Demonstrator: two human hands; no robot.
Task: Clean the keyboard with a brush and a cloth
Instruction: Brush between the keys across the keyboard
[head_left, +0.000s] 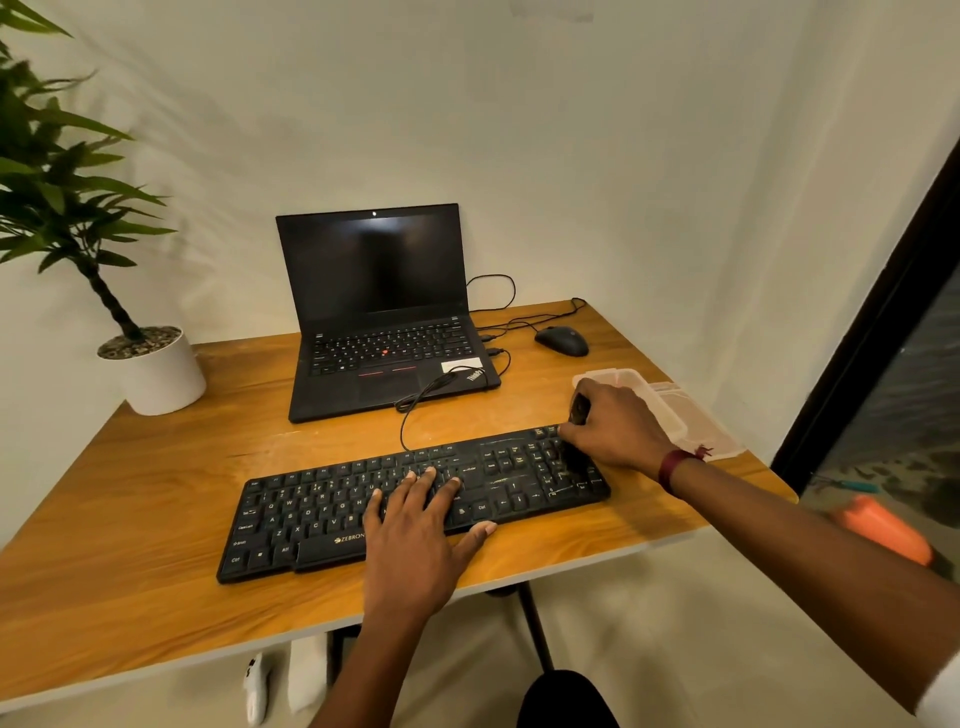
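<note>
The black keyboard (322, 514) lies on the wooden bench (156, 493), directly under both hands. The left hand (415, 530) rests flat on the middle keys. Its fingers (431, 475) are straight and released, and the thumb reaches over the near edge. I think this hand is there to press the keyboard down, so that it does not slide during brushing.

The right hand (618, 428) is at the number pad end. Its fingers (571, 431) are curled around a dark object, which appears to be the brush (578, 408). The dark blur below these fingers is probably the bristles on the keys, so the brushing step seems to be in progress.

Just behind the right fingers stands a clear plastic container (675, 415). Farther beyond the left fingers are the open laptop (384, 322) and the keyboard's cable (410, 410). I cannot find the cloth, so the wiping is likely not yet done.
</note>
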